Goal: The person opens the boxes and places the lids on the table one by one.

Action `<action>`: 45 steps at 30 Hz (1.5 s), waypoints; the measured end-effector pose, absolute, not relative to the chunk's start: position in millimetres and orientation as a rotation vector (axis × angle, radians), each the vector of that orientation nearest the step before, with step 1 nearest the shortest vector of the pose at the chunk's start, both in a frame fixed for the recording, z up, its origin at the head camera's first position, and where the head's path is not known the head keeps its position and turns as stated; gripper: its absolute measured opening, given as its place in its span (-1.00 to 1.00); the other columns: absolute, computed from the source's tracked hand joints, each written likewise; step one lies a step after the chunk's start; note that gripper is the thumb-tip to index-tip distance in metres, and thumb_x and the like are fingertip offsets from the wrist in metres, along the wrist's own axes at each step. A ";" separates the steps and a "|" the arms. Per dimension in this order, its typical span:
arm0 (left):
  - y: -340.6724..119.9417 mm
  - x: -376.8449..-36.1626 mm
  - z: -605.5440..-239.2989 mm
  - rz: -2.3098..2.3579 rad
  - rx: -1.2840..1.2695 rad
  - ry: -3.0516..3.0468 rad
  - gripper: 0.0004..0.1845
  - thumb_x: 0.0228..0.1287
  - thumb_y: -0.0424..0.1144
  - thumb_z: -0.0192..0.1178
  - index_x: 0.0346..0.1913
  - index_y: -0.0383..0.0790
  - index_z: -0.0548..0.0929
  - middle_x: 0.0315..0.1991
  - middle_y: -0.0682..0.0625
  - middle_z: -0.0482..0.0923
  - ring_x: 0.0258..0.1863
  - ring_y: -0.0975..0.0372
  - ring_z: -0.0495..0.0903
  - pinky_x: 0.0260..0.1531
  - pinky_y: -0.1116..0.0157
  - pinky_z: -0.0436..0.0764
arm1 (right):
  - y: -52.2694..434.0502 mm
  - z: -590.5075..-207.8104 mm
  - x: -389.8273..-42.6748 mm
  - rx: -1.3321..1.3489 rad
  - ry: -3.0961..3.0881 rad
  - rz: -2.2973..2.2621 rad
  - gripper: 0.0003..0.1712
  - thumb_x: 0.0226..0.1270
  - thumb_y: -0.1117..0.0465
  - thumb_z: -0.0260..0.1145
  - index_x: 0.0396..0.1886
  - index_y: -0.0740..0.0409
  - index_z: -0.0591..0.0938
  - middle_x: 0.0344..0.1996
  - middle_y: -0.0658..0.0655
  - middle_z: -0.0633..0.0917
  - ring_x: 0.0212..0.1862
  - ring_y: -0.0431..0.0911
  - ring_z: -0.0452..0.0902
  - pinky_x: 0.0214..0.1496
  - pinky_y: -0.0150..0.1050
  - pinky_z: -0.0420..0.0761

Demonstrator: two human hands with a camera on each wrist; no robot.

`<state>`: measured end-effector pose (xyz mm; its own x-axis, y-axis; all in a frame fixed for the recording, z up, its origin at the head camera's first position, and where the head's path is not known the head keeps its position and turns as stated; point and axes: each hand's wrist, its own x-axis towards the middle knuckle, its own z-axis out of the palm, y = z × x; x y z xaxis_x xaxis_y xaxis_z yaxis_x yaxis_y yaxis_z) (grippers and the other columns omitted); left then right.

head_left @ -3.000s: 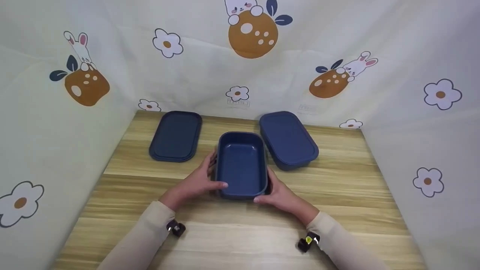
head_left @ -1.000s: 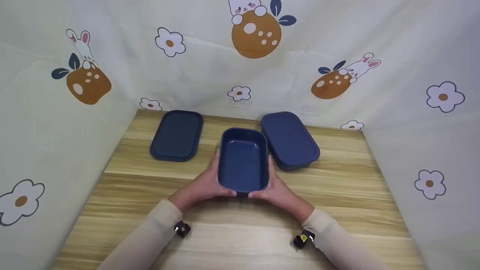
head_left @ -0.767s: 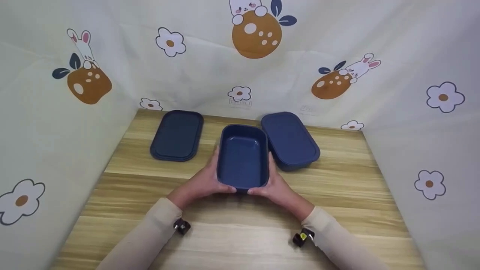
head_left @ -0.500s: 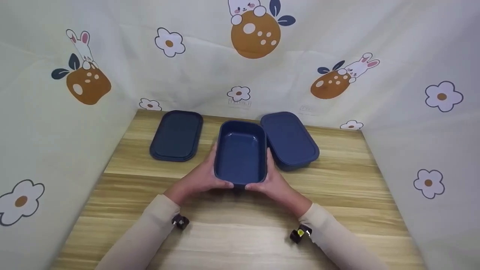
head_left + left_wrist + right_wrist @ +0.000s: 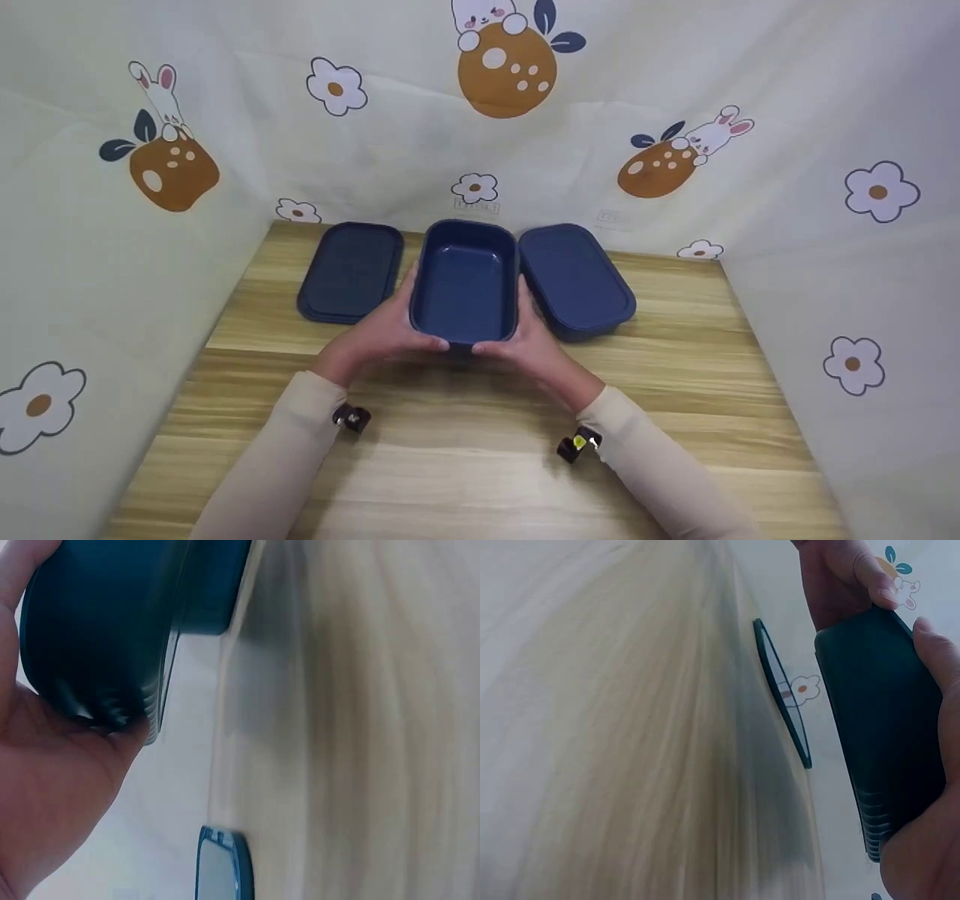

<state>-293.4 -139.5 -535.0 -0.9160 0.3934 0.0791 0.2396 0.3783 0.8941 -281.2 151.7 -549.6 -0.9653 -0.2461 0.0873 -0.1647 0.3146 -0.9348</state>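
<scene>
Both hands' open box (image 5: 465, 289) higher, farther

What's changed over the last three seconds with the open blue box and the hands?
Both hands, left hand and right hand, have lifted the open blue box off the wooden table and carried it away from the person, toward the back. Their grip shifted to its near end. The flat lid and the upside-down box stayed put.
</scene>
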 end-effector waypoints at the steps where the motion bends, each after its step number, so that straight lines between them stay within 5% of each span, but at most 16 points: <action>1: -141.5 -295.2 -534.0 1.565 0.577 2.494 0.71 -0.09 0.06 0.82 0.84 0.08 -0.38 0.78 -0.30 -0.03 0.59 -0.14 0.31 0.62 -0.15 0.24 | 149.5 -548.3 -282.4 -0.383 2.478 -1.764 0.78 -0.04 0.07 0.90 0.88 -0.01 -0.24 0.82 0.25 -0.11 0.79 0.09 -0.21 0.78 0.09 -0.11; 11: -160.0 -307.6 -523.6 1.510 0.509 2.523 0.68 -0.04 0.12 0.79 0.83 0.06 -0.38 0.83 -0.17 -0.21 0.72 -0.10 0.07 0.66 -0.16 0.13 | 134.6 -539.8 -299.0 -0.460 2.503 -1.720 0.77 0.02 0.00 0.87 0.86 0.05 -0.29 0.81 0.29 -0.06 0.74 0.15 0.04 0.75 0.06 0.10; 30: -184.6 -327.6 -506.1 1.416 0.462 2.584 0.63 0.02 0.14 0.75 0.84 0.11 -0.36 0.81 -0.23 -0.09 0.65 -0.10 0.20 0.64 -0.17 0.19 | 108.2 -526.0 -324.0 -0.629 2.451 -1.862 0.74 0.02 0.13 0.86 0.87 0.03 -0.26 0.81 0.24 -0.01 0.75 0.06 0.00 0.75 0.03 0.07; 37: -192.3 -330.8 -501.4 1.471 0.468 2.564 0.61 0.06 0.10 0.75 0.83 0.17 -0.38 0.81 -0.21 -0.10 0.64 -0.11 0.20 0.64 -0.20 0.16 | 100.0 -519.7 -331.5 -0.666 2.437 -1.881 0.68 0.00 0.12 0.87 0.87 0.02 -0.15 0.75 0.25 0.21 0.68 0.10 0.19 0.70 0.06 0.21; 45: -197.0 -333.7 -496.9 1.469 0.453 2.605 0.58 0.06 0.05 0.75 0.84 0.16 -0.31 0.80 -0.21 -0.04 0.63 -0.12 0.23 0.62 -0.19 0.19 | 94.2 -516.0 -333.0 -0.524 2.469 -1.824 0.73 0.02 -0.03 0.87 0.88 0.00 -0.21 0.81 0.21 0.03 0.75 0.01 0.00 0.74 -0.02 0.11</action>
<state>-333.7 -197.0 -496.9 -0.9484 0.3139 0.0445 0.2004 0.4848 0.8513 -333.0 94.2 -516.0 -0.9431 -0.2826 0.1754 -0.2508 0.2575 -0.9332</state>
